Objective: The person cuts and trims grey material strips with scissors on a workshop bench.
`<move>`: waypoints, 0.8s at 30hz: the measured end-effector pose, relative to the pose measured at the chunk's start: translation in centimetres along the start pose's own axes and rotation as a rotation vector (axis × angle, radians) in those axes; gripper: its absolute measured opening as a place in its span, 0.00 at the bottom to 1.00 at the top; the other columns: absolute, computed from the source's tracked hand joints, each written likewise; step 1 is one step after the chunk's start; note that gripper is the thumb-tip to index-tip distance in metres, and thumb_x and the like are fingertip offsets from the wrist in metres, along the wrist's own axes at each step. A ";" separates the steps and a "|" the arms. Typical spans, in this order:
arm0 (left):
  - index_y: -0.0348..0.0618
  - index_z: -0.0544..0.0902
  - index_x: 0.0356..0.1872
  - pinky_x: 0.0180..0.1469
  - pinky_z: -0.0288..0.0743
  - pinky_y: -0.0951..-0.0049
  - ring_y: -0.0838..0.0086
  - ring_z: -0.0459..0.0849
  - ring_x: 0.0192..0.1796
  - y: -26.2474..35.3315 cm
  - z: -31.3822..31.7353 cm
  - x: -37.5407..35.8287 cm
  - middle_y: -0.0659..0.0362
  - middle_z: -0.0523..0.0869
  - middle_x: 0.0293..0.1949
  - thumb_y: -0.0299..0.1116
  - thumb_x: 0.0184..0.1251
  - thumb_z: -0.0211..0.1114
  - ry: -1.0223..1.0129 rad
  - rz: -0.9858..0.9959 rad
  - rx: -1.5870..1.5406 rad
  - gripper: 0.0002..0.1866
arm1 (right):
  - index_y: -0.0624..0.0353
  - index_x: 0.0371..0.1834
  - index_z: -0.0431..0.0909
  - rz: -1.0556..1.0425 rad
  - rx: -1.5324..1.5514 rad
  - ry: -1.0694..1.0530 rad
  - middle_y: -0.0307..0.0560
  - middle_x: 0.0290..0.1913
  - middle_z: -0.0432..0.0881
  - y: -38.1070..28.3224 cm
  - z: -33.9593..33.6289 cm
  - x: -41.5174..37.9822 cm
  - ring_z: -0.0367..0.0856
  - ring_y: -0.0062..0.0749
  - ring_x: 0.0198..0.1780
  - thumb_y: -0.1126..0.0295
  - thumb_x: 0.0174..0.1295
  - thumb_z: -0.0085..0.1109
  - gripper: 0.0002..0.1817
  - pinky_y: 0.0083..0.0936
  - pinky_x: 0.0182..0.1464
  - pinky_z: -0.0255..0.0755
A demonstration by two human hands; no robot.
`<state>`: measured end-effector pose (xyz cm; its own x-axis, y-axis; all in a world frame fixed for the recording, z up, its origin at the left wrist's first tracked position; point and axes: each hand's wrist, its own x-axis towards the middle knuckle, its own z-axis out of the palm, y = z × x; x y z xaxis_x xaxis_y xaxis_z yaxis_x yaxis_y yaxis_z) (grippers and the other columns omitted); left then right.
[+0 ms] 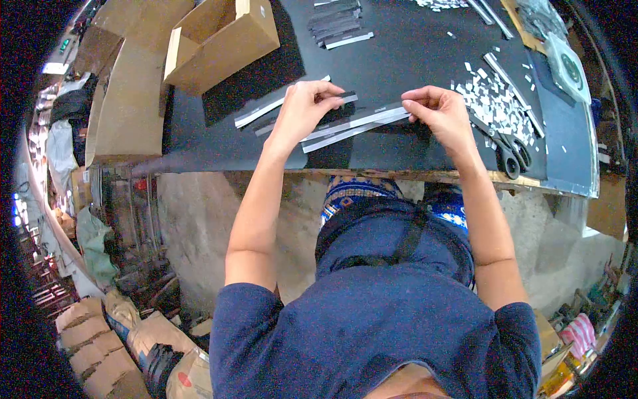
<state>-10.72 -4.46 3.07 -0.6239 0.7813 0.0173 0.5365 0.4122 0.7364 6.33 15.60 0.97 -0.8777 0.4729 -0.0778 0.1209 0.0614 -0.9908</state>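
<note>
My left hand (304, 112) is closed in a pinch on a thin grey strip (348, 98), whose end sticks out past the fingertips. My right hand (444, 114) pinches the right end of a long white strip (362, 122) at the table's near side. A second pale strip (339, 137) fans out just below it, the two meeting close to my right fingers. Behind my left wrist lies another white-edged strip (256, 116). Black-handled scissors (510, 159) rest beside my right hand, their blades partly hidden among small white cut pieces (495, 106).
An open cardboard box (229, 56) stands at the back left of the black tabletop (392, 56), with larger cardboard (129, 100) beside it. A stack of dark strips (334, 25) lies at the back. Long strips (515, 93) and a clear plastic bag (568, 70) are at the right.
</note>
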 end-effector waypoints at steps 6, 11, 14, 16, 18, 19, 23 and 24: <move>0.40 0.88 0.39 0.37 0.75 0.73 0.75 0.83 0.32 -1.1 0.7 0.2 0.57 0.85 0.30 0.32 0.56 0.71 0.073 0.142 0.159 0.11 | 0.66 0.39 0.84 0.033 0.059 -0.023 0.41 0.28 0.84 -0.2 0.2 0.0 0.80 0.19 0.28 0.73 0.56 0.66 0.09 0.16 0.32 0.72; 0.42 0.87 0.41 0.38 0.75 0.72 0.70 0.82 0.34 -0.8 1.0 -0.1 0.56 0.83 0.32 0.32 0.54 0.73 0.039 0.037 0.052 0.13 | 0.64 0.44 0.81 0.093 0.162 -0.072 0.36 0.28 0.83 -0.4 0.1 0.0 0.77 0.14 0.27 0.72 0.57 0.68 0.13 0.11 0.30 0.65; 0.43 0.87 0.43 0.39 0.75 0.70 0.67 0.82 0.38 -1.4 1.3 -0.2 0.55 0.83 0.34 0.33 0.53 0.73 0.103 0.114 0.125 0.15 | 0.65 0.45 0.80 0.092 0.089 -0.052 0.37 0.28 0.83 -0.6 -0.5 0.6 0.77 0.14 0.27 0.72 0.56 0.68 0.15 0.11 0.30 0.65; 0.43 0.87 0.44 0.39 0.75 0.69 0.67 0.81 0.40 -1.0 1.4 -0.3 0.55 0.83 0.35 0.33 0.52 0.74 0.170 0.216 0.226 0.16 | 0.65 0.43 0.81 0.108 0.072 -0.057 0.37 0.28 0.83 -0.9 -1.0 0.7 0.77 0.14 0.27 0.73 0.55 0.68 0.13 0.11 0.29 0.65; 0.43 0.87 0.44 0.42 0.76 0.67 0.64 0.81 0.43 0.1 1.5 -0.7 0.55 0.83 0.38 0.35 0.53 0.73 0.315 0.327 0.402 0.16 | 0.64 0.39 0.82 0.092 -0.094 -0.124 0.38 0.28 0.83 -0.7 -1.5 1.1 0.77 0.16 0.27 0.73 0.55 0.67 0.10 0.13 0.29 0.66; 0.42 0.86 0.43 0.47 0.74 0.66 0.61 0.81 0.45 1.0 1.6 -1.0 0.54 0.82 0.40 0.36 0.53 0.73 0.284 0.306 0.351 0.17 | 0.64 0.39 0.82 0.093 -0.097 -0.120 0.38 0.28 0.83 -0.5 -1.5 1.2 0.77 0.16 0.27 0.73 0.55 0.67 0.10 0.13 0.29 0.66; 0.40 0.83 0.43 0.49 0.73 0.68 0.61 0.79 0.47 2.6 3.2 -2.4 0.54 0.81 0.40 0.36 0.51 0.74 0.046 0.228 0.119 0.19 | 0.62 0.36 0.84 -0.065 -0.351 -0.033 0.45 0.29 0.85 -0.4 -1.0 1.0 0.81 0.28 0.29 0.70 0.51 0.69 0.10 0.24 0.34 0.74; 0.40 0.83 0.43 0.49 0.73 0.68 0.61 0.79 0.47 2.5 3.7 -2.6 0.54 0.81 0.40 0.36 0.51 0.74 0.044 0.229 0.118 0.19 | 0.61 0.36 0.84 -0.091 -0.484 0.011 0.47 0.29 0.84 -0.6 -0.7 0.7 0.81 0.32 0.30 0.70 0.51 0.69 0.10 0.26 0.34 0.75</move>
<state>-5.61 -3.74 2.32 -0.5015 0.8404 0.2056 0.7276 0.2811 0.6258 5.96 16.51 1.57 -0.8900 0.4558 0.0100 0.2483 0.5031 -0.8278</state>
